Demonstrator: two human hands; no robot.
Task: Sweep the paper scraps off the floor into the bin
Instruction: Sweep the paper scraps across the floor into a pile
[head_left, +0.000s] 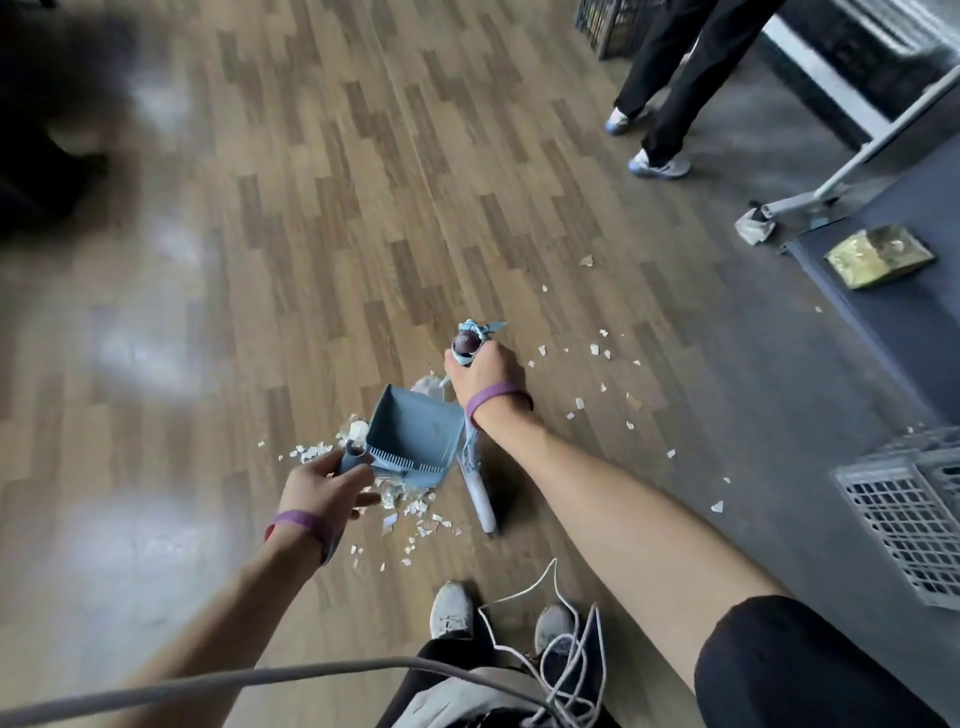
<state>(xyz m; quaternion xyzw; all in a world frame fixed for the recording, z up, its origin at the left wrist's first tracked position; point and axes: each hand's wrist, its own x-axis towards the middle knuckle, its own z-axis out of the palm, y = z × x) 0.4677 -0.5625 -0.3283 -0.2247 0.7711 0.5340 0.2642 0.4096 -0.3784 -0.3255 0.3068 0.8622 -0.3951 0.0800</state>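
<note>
A blue-grey dustpan (415, 441) stands on the wooden floor, its comb edge facing me. My left hand (324, 486) grips the top of its handle at the pan's left corner. My right hand (480, 371) grips the top of a broom handle wrapped in blue ribbon; the broom's pale head (480, 499) rests on the floor just right of the pan. White paper scraps (415, 512) lie in a heap around the pan's front and left side. More paper scraps (597, 353) are scattered to the right, toward the dark mat.
Another person's legs and pale shoes (657, 161) stand at the upper right. A grey perforated crate (914, 514) sits at the right edge on a dark mat (893, 332), which also bears a yellowish packet (878, 257). My shoes (452, 610) and loose cables (550, 649) are below.
</note>
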